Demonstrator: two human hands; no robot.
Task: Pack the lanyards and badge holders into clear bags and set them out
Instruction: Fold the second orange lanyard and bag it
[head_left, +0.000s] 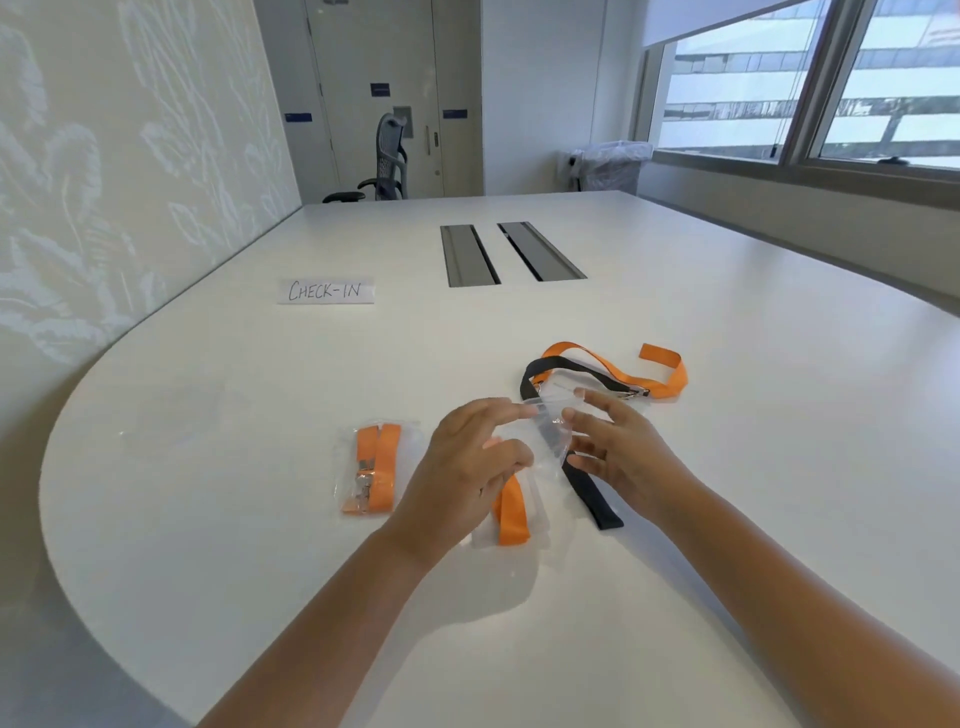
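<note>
My left hand (470, 462) and my right hand (615, 449) both grip a clear bag (543, 436) held just above the white table (260, 467). An orange lanyard (511, 514) sits in a clear bag under my left hand. A black lanyard (592, 499) runs beneath my right hand and loops away behind it. Left of my hands lies a packed bag (375, 467) with a folded orange lanyard and a metal clip inside. A loose orange lanyard (623, 371) lies behind my hands, partly over the black one.
A paper sign reading CHECK-IN (326, 291) lies at the back left of the table. Two grey cable hatches (511, 253) sit in the table's middle. An office chair (387, 158) stands past the far edge, and a lined bin (610, 166) stands by the window.
</note>
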